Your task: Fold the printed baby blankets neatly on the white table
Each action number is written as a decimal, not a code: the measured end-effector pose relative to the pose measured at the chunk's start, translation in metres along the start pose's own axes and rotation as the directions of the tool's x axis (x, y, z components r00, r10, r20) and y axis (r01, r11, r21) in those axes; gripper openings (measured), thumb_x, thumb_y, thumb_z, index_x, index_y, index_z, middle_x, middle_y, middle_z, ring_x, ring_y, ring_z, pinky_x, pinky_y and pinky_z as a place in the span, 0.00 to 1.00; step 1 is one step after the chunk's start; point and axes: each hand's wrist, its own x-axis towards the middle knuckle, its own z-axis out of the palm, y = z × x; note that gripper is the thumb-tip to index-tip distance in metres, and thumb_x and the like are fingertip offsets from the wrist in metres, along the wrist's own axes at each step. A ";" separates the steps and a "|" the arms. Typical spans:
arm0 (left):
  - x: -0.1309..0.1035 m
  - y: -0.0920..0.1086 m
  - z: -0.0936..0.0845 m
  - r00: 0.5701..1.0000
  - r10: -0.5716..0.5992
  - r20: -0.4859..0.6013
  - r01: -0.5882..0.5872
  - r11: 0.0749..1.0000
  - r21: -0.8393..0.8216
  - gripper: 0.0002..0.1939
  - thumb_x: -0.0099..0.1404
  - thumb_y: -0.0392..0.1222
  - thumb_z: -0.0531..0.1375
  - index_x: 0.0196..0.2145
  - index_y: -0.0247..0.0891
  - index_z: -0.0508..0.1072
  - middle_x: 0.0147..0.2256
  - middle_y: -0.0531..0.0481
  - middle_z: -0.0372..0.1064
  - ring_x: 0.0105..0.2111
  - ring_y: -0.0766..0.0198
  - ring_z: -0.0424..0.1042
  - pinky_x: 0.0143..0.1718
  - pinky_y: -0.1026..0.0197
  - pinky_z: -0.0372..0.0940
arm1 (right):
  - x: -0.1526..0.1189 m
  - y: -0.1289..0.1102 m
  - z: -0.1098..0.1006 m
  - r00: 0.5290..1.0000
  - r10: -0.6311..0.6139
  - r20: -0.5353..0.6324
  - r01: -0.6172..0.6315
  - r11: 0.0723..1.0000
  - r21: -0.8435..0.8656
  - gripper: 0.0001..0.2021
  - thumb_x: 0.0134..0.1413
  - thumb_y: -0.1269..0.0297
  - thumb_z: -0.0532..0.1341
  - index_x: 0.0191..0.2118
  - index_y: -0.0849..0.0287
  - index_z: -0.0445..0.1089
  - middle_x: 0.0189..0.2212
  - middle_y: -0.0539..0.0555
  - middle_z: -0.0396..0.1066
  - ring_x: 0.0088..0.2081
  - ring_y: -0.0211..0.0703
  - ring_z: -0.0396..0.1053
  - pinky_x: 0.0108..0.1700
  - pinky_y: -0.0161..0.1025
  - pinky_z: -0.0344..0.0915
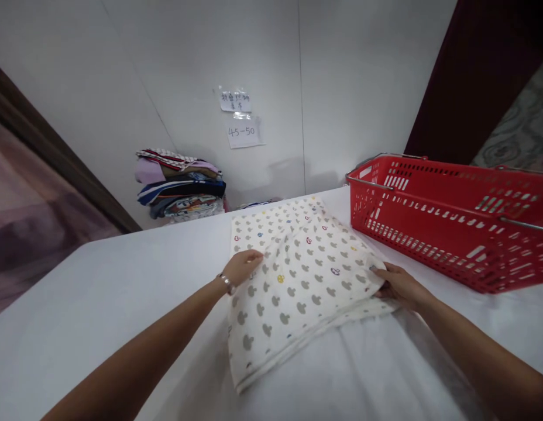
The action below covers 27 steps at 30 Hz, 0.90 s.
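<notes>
A white cloth (298, 269) printed with grey, red, yellow and blue mushroom shapes lies folded in layers on the white-covered table, with creases across its upper layer. At its left side, my left hand (244, 266), with a bracelet on the wrist, pinches the upper layer, fingertips pointing right. My right hand (398, 285) grips the cloth's right edge between thumb and fingers, lifting it slightly. Part of the right fingers is hidden under the fabric. The layered front edge of the cloth slants toward the lower left.
To the right stands a red plastic basket (429, 234) with metal handles. Behind the table's far edge is a stack of folded clothes (184, 184). Paper notes (245, 132) are taped to the grey wall. Curtains hang at both sides. The white table (166, 269) extends left.
</notes>
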 end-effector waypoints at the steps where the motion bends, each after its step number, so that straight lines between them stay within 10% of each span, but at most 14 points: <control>1: -0.018 -0.005 -0.003 1.000 -0.013 -0.004 0.013 1.000 0.008 0.17 0.58 0.53 0.53 0.36 0.41 0.74 0.38 0.49 0.74 0.38 0.57 0.72 0.41 0.57 0.66 | -0.001 -0.004 -0.002 1.000 -0.015 0.005 0.015 1.000 0.002 0.11 0.48 0.66 0.62 0.40 0.57 0.66 0.26 0.53 0.73 0.23 0.41 0.70 0.23 0.35 0.70; 5: -0.079 -0.014 -0.004 0.995 0.032 -0.099 -0.030 0.999 0.018 0.17 0.59 0.53 0.53 0.38 0.42 0.73 0.39 0.49 0.74 0.36 0.60 0.72 0.38 0.58 0.68 | -0.004 -0.014 -0.019 0.986 -0.160 -0.047 0.161 0.987 0.015 0.08 0.48 0.68 0.61 0.36 0.60 0.65 0.23 0.52 0.71 0.21 0.39 0.68 0.21 0.34 0.67; 9: -0.122 -0.018 0.014 0.970 0.169 -0.173 -0.159 0.985 0.068 0.14 0.62 0.50 0.53 0.40 0.42 0.72 0.42 0.48 0.72 0.39 0.60 0.72 0.39 0.57 0.69 | -0.008 -0.006 -0.040 0.993 0.007 -0.120 -0.030 0.980 -0.195 0.06 0.49 0.70 0.59 0.35 0.60 0.62 0.20 0.52 0.71 0.20 0.41 0.69 0.21 0.35 0.67; 20: -0.193 -0.001 0.063 0.884 0.448 -0.138 -0.371 0.848 0.378 0.17 0.56 0.44 0.61 0.44 0.38 0.69 0.42 0.44 0.67 0.42 0.55 0.67 0.43 0.52 0.66 | -0.010 0.003 -0.051 0.983 -0.066 -0.169 -0.049 0.798 -0.600 0.06 0.52 0.65 0.54 0.26 0.58 0.60 0.16 0.50 0.67 0.16 0.36 0.63 0.18 0.32 0.57; 27: -0.204 -0.006 0.076 0.900 0.361 -0.244 -0.252 0.888 0.385 0.09 0.56 0.36 0.59 0.37 0.38 0.66 0.40 0.45 0.65 0.42 0.56 0.65 0.43 0.53 0.65 | 0.001 0.002 -0.059 0.966 -0.153 -0.208 -0.140 0.368 -0.919 0.09 0.48 0.59 0.57 0.32 0.59 0.65 0.16 0.52 0.67 0.19 0.43 0.67 0.23 0.36 0.59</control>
